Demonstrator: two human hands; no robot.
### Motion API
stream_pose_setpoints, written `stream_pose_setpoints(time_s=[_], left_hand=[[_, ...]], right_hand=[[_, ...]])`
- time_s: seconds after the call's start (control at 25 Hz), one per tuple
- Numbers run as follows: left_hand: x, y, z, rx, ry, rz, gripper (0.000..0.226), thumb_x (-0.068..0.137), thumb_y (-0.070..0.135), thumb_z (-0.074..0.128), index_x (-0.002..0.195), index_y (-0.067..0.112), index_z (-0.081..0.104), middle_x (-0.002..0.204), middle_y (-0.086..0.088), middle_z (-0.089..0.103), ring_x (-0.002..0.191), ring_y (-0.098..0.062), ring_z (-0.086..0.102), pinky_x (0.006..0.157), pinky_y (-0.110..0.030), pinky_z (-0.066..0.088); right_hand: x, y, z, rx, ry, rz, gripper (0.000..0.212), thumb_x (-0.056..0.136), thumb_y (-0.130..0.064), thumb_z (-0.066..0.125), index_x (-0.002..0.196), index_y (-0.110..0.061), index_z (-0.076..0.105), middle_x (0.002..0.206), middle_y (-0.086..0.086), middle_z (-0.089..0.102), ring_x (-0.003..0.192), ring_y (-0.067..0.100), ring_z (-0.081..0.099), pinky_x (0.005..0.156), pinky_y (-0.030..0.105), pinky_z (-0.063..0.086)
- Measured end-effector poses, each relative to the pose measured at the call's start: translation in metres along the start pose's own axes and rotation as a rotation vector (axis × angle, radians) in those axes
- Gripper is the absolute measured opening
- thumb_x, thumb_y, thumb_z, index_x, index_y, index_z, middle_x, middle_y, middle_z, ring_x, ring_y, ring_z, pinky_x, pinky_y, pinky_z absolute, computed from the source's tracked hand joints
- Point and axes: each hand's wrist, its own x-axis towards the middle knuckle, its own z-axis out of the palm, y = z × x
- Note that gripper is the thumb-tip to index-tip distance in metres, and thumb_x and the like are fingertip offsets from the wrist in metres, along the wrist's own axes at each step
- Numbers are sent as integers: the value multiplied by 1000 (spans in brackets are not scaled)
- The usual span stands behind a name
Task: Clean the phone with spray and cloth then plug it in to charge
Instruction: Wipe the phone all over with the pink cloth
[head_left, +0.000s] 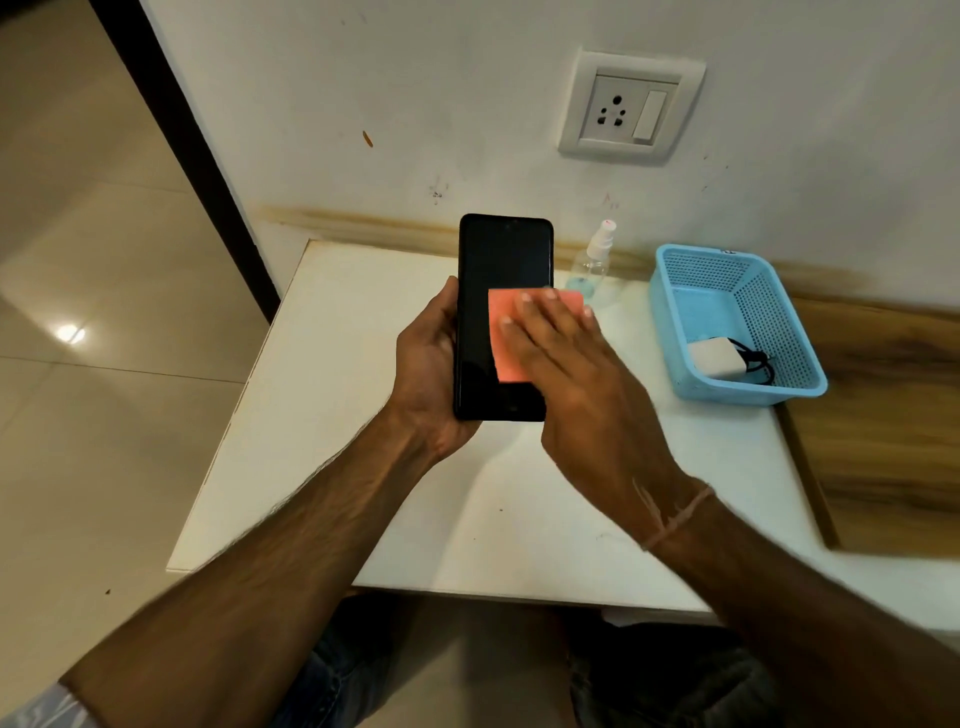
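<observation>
A black phone (501, 260) is held upright above the white table (332, 415), screen toward me. My left hand (426, 374) grips its lower left edge and back. A folded pink cloth (501, 338) lies on the screen's lower right part. My right hand (566, 358) presses the cloth against the screen with flat, straight fingers. A clear spray bottle (595, 260) with a white nozzle stands on the table behind the phone. A white charger (716, 357) with a black cable lies in the blue basket (675, 291).
A white wall socket (631, 109) with a switch is on the wall above the table. A wooden board (883, 415) lies at the table's right. Tiled floor runs along the left of the table.
</observation>
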Motion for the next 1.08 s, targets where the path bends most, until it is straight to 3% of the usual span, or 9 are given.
stream_pose_setpoints(time_s=[0.16,0.32,0.48,0.64,0.76,0.84,1.0,1.04,1.08], left_hand=[[-1,-4,3,4,71,35,48,102,48,44,118,16,76,113,-9,75,100,-28,72,89,-44,59],[-1,-2,5,8,89,40,46,102,48,45,117,17,76,115,-10,74,101,-29,73,85,-45,58],[-1,-1,2,53,84,32,48,102,48,44,120,16,74,118,-9,73,105,-26,71,93,-39,58],[-2,0,0,52,-22,-33,61,103,52,35,139,8,59,143,-18,57,127,-33,58,111,-47,44],[0,-1,0,51,-80,-63,66,105,52,27,148,5,46,154,-20,44,131,-38,51,115,-52,36],[2,-3,0,67,-86,-64,65,105,51,25,149,6,44,155,-21,43,131,-40,51,116,-54,34],[3,-6,0,78,-63,-55,65,105,52,23,148,9,46,152,-21,47,128,-40,53,113,-53,38],[4,-6,0,75,-55,-52,65,105,52,24,148,9,46,152,-21,47,126,-40,53,113,-53,38],[4,-7,1,69,-47,-50,65,105,52,24,148,9,46,152,-22,46,125,-40,53,113,-54,37]], right_hand=[[50,29,-16,-9,-86,77,60,96,-4,51,150,-11,25,159,10,21,149,27,11,122,40,3],[66,35,-17,-19,-120,73,59,100,-8,45,152,-15,20,161,6,15,150,22,6,122,38,1],[34,19,-12,68,-116,20,55,97,-1,44,148,-10,28,157,11,25,148,26,14,121,36,6],[-12,6,-6,58,-52,-56,48,88,4,45,136,3,46,144,22,44,136,41,35,113,51,28],[-37,-2,-2,-10,-98,-88,63,71,6,75,130,4,54,138,22,51,128,44,45,102,58,38],[-48,-3,-2,-31,-114,-96,70,64,0,83,128,2,57,135,20,54,125,42,49,98,56,43],[-60,-3,3,-60,-139,-94,78,56,-4,90,126,0,56,131,19,58,120,40,54,102,44,40],[-60,-2,5,-62,-144,-75,81,55,-4,90,127,0,54,130,19,58,119,40,55,107,40,35],[-58,0,6,-56,-135,-55,80,56,-2,88,128,1,53,131,19,58,120,40,54,114,33,19]])
